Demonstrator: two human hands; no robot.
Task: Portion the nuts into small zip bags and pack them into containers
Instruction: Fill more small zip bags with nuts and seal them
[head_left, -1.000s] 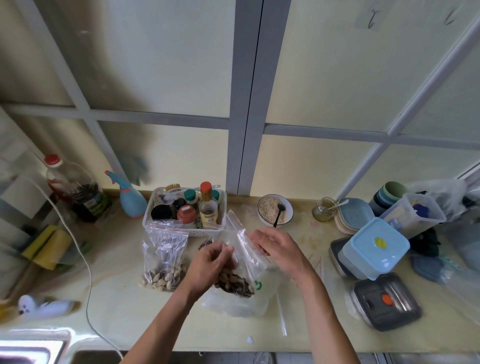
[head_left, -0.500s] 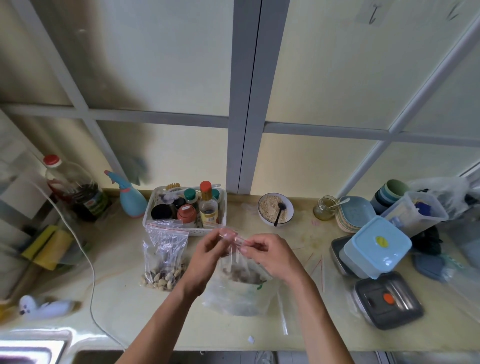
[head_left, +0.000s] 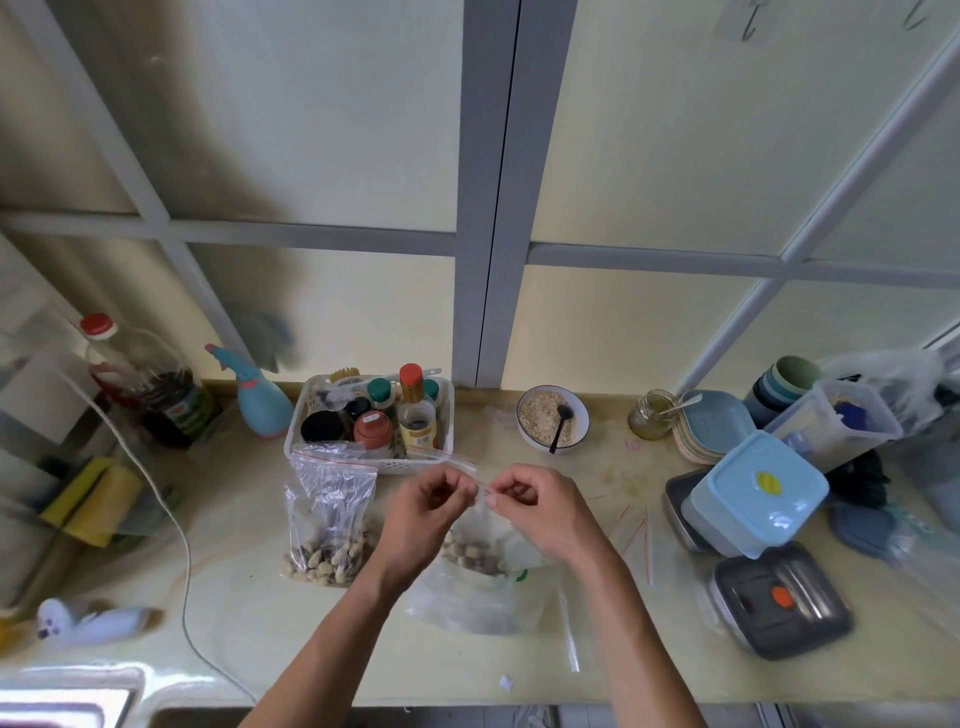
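My left hand (head_left: 428, 501) and my right hand (head_left: 537, 501) pinch the top strip of a small clear zip bag (head_left: 480, 545) with nuts in its bottom. That bag hangs over a larger white plastic bag (head_left: 478, 597) on the counter. A second zip bag of nuts (head_left: 327, 514) stands upright just left of my left hand, its red-lined top closed. At the right, a light blue lidded container (head_left: 753, 493) sits on a metal tray, and a grey steel lunch box (head_left: 779, 597) lies in front of it.
A white basket of condiment bottles (head_left: 371, 421) stands behind the bags. A bowl of oats with a black spoon (head_left: 553, 418), a glass jar (head_left: 649, 415), stacked plates and cups lie to the right. An oil bottle (head_left: 150, 384), spray bottle (head_left: 260, 395) and white cable (head_left: 182, 545) are left.
My left hand came out of the bag of nuts and both hands rose to the small bag's top strip, drawing together there and pinching it.
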